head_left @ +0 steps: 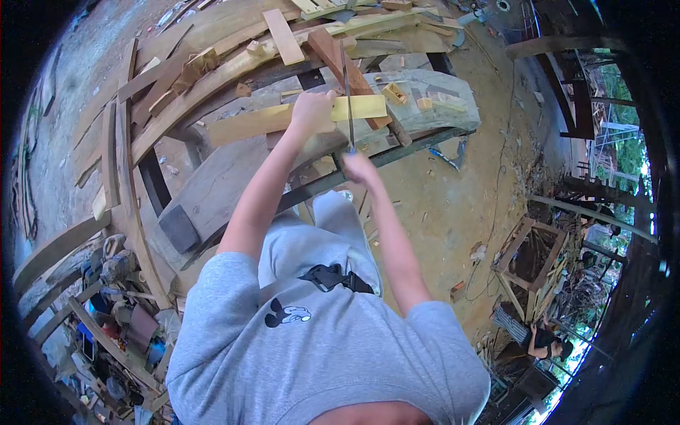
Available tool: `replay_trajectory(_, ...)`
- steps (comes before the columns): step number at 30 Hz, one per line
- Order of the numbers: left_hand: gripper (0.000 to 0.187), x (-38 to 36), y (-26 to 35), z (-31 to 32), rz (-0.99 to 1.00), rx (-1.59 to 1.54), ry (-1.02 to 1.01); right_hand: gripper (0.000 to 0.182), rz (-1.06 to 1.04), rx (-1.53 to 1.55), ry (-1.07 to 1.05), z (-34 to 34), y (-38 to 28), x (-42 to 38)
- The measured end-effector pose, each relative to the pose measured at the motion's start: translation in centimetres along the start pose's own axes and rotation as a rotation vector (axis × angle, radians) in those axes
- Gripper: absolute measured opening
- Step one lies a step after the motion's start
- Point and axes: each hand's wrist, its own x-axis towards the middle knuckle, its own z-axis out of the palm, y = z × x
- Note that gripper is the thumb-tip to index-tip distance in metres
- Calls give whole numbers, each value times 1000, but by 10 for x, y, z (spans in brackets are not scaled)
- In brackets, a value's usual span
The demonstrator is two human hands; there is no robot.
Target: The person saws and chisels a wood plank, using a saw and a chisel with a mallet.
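Observation:
My left hand (312,110) presses down on a pale yellowish plank (248,124) that lies across a big curved timber beam (234,170). My right hand (358,166) grips the handle of a hand saw (347,85), whose thin blade runs upward across the plank just right of my left hand. The blade stands on edge in the plank. A reddish board (340,60) lies behind the blade. My grey shirt fills the bottom of the view.
Loose boards and offcuts (205,60) are piled beyond the beam. Curved planks (110,163) lie at left, with tools and clutter (113,333) at lower left. A wooden crate frame (531,262) stands on the dirt floor at right; another person (542,343) crouches near it.

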Motion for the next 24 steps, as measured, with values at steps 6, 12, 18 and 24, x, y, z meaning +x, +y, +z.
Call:
replay_trajectory(6,37,2,-3,2,9,24,22,33,15,-50,135,23,40,-9)
replay_trajectory(12,36,2,2,-5,-14,52,-39,40,145,-128,98,33,65,-49)
replay_trajectory(18,36,2,2,-4,9,63,-16,31,29,-34,-9,4,-5,14)
replay_trajectory(24,36,3,-2,2,10,58,2,38,-24,-247,259,38,58,-31)
